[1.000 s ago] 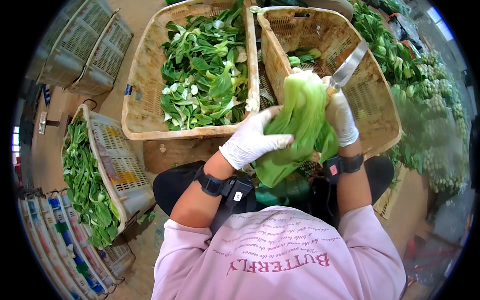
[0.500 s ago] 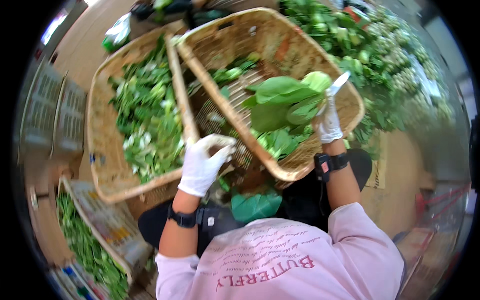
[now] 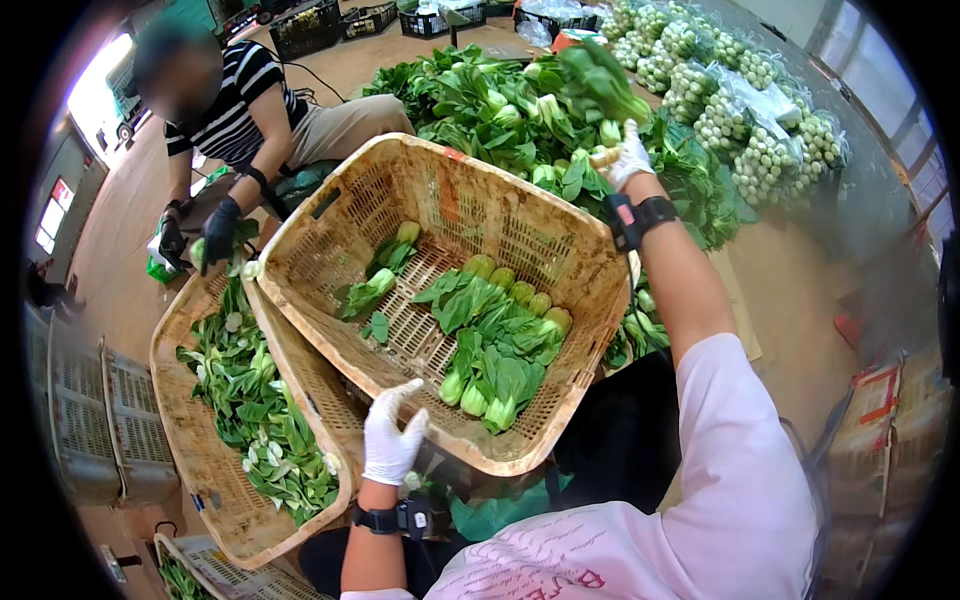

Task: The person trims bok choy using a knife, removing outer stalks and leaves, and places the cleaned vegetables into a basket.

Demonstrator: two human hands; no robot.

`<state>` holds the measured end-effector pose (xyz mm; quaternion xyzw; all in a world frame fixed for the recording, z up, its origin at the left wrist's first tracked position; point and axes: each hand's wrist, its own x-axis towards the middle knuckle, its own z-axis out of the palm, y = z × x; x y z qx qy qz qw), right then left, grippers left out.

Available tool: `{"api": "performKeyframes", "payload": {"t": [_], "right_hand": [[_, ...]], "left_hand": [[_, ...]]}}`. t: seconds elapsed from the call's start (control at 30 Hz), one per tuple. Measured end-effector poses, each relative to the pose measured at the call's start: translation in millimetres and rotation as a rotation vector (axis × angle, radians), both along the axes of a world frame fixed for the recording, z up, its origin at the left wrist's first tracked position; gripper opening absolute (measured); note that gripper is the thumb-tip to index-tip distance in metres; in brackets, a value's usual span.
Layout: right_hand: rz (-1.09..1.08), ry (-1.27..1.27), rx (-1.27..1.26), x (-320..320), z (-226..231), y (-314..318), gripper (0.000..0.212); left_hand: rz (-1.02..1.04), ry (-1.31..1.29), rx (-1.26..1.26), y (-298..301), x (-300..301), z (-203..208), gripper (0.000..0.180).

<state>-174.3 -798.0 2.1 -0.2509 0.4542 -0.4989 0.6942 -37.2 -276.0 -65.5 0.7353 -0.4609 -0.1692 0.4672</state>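
My right hand (image 3: 628,160), in a white glove, is closed over the heap at the far right. Its fingers meet the pale base of a bok choy (image 3: 600,85), blurred by motion with its leaves pointing up and left. A short tan piece (image 3: 605,158) shows beside the fingers; its kind is unclear. My left hand (image 3: 392,435), also white-gloved, hangs at the near left rim of a tan plastic basket (image 3: 500,465), thumb and fingers apart with nothing in them. Inside that basket, several bok choy (image 3: 500,370) lie in rows on the slatted floor, with a few more at its left.
A second basket (image 3: 245,555) on the left holds loose leaves and trimmings (image 3: 250,400). Beyond it sits a co-worker (image 3: 250,110) with black gloves and greens in hand. A bok choy heap (image 3: 480,110) and bagged pale vegetables (image 3: 690,90) lie at the back right.
My right hand has gone from above the basket out to the heap; the knife blade seen before no longer shows. My left hand's fingers have spread. The view has tilted up, bringing in the co-worker.
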Motion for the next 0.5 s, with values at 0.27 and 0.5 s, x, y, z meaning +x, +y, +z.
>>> {"api": "performKeyframes", "payload": {"t": [0.27,0.5], "right_hand": [[0.102,-0.303,-0.265,-15.6,-22.6,174.4,0.028],[0.384,-0.495,-0.277,-42.3,-33.9,133.2,0.018]], "left_hand": [[0.008,0.271,0.213,-80.9,64.4,28.5,0.033],[-0.176,0.105,0.848,-196.4,133.4,-138.8,0.036]]}}
